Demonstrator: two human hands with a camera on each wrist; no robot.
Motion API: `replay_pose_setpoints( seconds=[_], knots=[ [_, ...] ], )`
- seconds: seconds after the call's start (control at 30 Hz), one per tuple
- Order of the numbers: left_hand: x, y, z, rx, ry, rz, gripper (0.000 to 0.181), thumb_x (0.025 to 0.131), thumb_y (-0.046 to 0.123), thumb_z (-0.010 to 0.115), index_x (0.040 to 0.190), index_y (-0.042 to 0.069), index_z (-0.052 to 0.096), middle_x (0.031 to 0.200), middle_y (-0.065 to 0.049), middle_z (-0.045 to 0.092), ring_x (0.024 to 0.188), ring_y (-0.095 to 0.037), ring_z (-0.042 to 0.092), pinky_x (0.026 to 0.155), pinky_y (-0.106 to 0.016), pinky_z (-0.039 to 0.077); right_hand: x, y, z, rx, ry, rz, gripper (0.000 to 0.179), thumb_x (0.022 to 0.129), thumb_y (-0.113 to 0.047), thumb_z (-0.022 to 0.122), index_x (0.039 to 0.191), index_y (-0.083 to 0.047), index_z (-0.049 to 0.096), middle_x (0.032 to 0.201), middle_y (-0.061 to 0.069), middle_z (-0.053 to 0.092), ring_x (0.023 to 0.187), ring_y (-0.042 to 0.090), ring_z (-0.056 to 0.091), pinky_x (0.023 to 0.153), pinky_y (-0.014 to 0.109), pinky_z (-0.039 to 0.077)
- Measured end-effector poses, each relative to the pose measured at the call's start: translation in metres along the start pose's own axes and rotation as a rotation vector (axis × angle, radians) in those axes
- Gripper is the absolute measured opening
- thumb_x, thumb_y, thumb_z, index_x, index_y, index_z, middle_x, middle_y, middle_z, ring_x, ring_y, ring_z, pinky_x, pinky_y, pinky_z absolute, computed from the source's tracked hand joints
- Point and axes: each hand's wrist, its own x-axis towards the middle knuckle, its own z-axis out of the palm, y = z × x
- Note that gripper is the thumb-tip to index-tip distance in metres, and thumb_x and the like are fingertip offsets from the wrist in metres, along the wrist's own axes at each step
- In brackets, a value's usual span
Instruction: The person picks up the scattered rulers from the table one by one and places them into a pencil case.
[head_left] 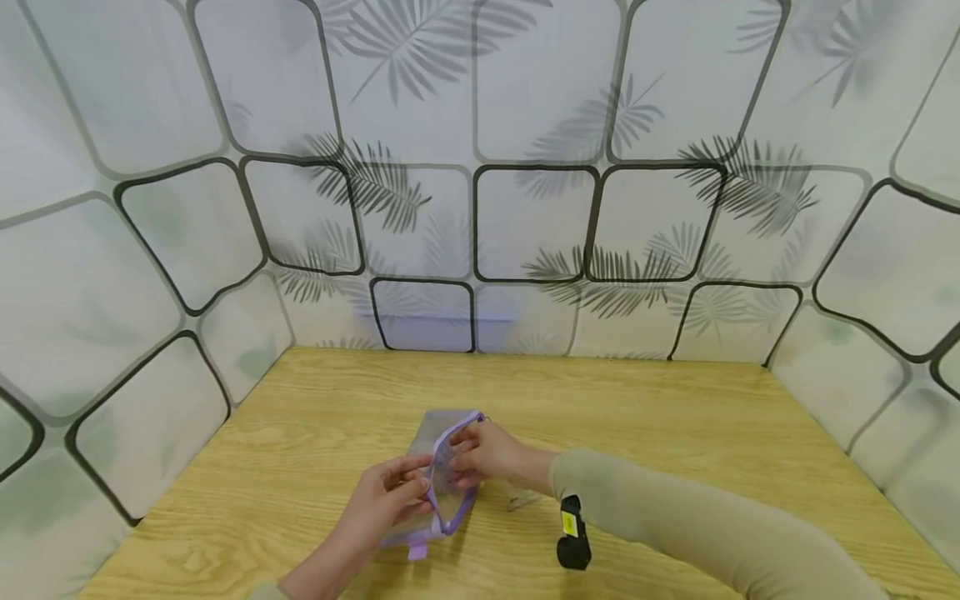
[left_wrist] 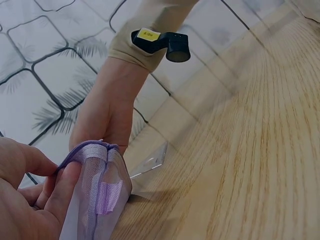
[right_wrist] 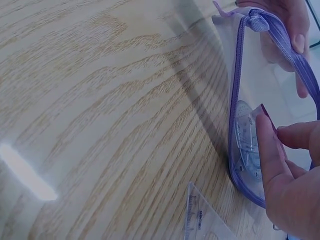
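A see-through zip pouch with purple trim lies on the table with its mouth open towards the right. My left hand pinches the near side of its rim between thumb and fingers. The fingers of my right hand reach into the mouth. In the right wrist view they pinch a thin piece with a dark red edge; its kind cannot be told. Behind it, clear bluish plastic drawing tools show inside the pouch. A clear set square lies on the table just outside the mouth, under the right wrist.
The wood-grain table is bounded by patterned curtain walls at the back and both sides. A black camera with a yellow label is strapped at the right wrist. A purple tab sticks out from the pouch's near end.
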Motion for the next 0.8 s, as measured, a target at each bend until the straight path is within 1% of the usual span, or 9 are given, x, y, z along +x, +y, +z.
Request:
replay_pose_setpoints(
  seconds=[0.1, 0.2, 0.3, 0.43, 0.5, 0.8],
  knots=[
    [0.000, 0.001, 0.000, -0.002, 0.000, -0.004, 0.051, 0.095, 0.007, 0.058, 0.140, -0.012, 0.044, 0.093, 0.002, 0.055, 0.088, -0.010, 0.059, 0.078, -0.019, 0.061, -0.003, -0.002, -0.001, -0.002, -0.020, -0.017, 0.044, 0.090, 0.003, 0.063, 0.128, 0.020, 0.048, 0.108, 0.026, 0.065, 0.082, 0.021, 0.072, 0.075, 0.034, 0.064],
    [-0.001, 0.002, 0.001, -0.007, 0.009, -0.009, 0.050, 0.095, 0.007, 0.058, 0.140, -0.012, 0.044, 0.093, 0.002, 0.055, 0.087, -0.009, 0.059, 0.077, -0.019, 0.060, -0.006, -0.004, -0.001, -0.016, -0.022, -0.023, 0.047, 0.089, 0.002, 0.066, 0.128, 0.021, 0.048, 0.109, 0.027, 0.065, 0.085, 0.026, 0.073, 0.077, 0.035, 0.064],
    [-0.002, 0.003, 0.001, -0.007, 0.016, -0.009, 0.050, 0.095, 0.006, 0.058, 0.139, -0.012, 0.045, 0.093, 0.002, 0.056, 0.086, -0.010, 0.059, 0.076, -0.018, 0.060, -0.008, -0.005, 0.000, -0.030, -0.009, -0.011, 0.048, 0.088, 0.003, 0.066, 0.130, 0.020, 0.049, 0.113, 0.029, 0.063, 0.092, 0.033, 0.072, 0.079, 0.038, 0.064],
    [-0.002, 0.003, 0.001, 0.000, 0.020, -0.004, 0.050, 0.095, 0.007, 0.058, 0.139, -0.012, 0.045, 0.094, 0.001, 0.055, 0.087, -0.010, 0.059, 0.077, -0.018, 0.060, -0.012, -0.007, 0.000, -0.053, -0.005, -0.001, 0.048, 0.088, 0.004, 0.065, 0.131, 0.018, 0.049, 0.115, 0.029, 0.064, 0.098, 0.038, 0.070, 0.079, 0.041, 0.064],
    [-0.002, 0.002, 0.001, 0.002, 0.022, -0.002, 0.050, 0.095, 0.007, 0.058, 0.139, -0.012, 0.046, 0.094, 0.001, 0.055, 0.087, -0.010, 0.059, 0.077, -0.019, 0.060, -0.014, -0.007, 0.000, -0.066, -0.008, -0.001, 0.049, 0.089, 0.002, 0.066, 0.132, 0.017, 0.049, 0.116, 0.028, 0.064, 0.098, 0.038, 0.070, 0.078, 0.041, 0.064],
    [-0.002, 0.001, 0.002, 0.008, 0.031, -0.006, 0.049, 0.095, 0.006, 0.058, 0.139, -0.012, 0.046, 0.095, 0.000, 0.056, 0.086, -0.011, 0.060, 0.076, -0.019, 0.060, -0.014, 0.000, -0.007, -0.052, -0.010, 0.001, 0.055, 0.088, -0.002, 0.069, 0.135, 0.016, 0.047, 0.122, 0.029, 0.061, 0.096, 0.032, 0.070, 0.078, 0.038, 0.064]
  ],
)
